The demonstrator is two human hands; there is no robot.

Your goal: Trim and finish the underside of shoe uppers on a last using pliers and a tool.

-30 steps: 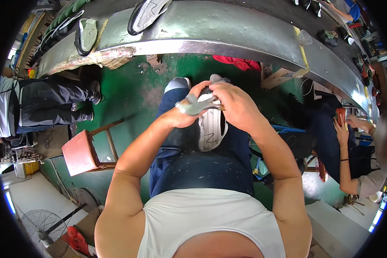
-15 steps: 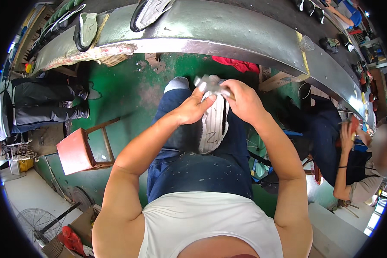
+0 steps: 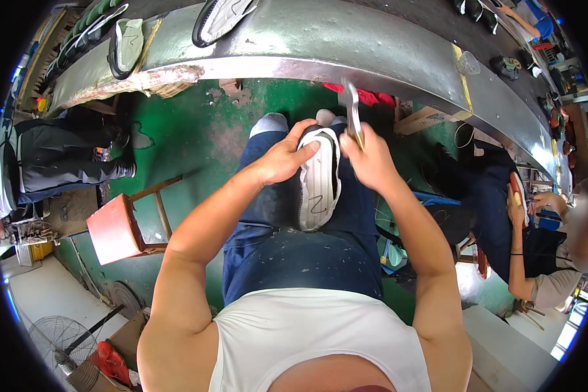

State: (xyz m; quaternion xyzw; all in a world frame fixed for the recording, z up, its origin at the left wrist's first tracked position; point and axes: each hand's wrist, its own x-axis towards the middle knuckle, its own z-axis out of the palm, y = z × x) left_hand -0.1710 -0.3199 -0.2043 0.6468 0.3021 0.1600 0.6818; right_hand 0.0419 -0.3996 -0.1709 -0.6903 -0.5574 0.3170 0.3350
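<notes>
A pale grey shoe upper (image 3: 318, 189), stretched over a form with its bottom side facing up, lies on my lap between my thighs. A dark wavy line is drawn near its closer end, and a white edge curls up around its rim. My left hand (image 3: 286, 159) grips the far left end of the shoe, thumb on the bottom face and fingers round the side. In my right hand (image 3: 370, 157) is a hammer-like metal tool (image 3: 352, 108), with its shiny curved head pointing up and away, slightly blurred. The tool is raised just right of the shoe, apart from it.
A long metal-covered bench (image 3: 294, 46) curves across the far side, bearing a pale shoe upper (image 3: 129, 46) and another upper (image 3: 221, 19). To the left stands a red-topped stool (image 3: 114, 228). A co-worker (image 3: 536, 248) handles a shoe on the right. A fan (image 3: 55, 346) is at lower left.
My right hand has lifted the metal tool off the shoe's far end and moved slightly right and closer. My left hand keeps its hold on the shoe, whose white rim now shows.
</notes>
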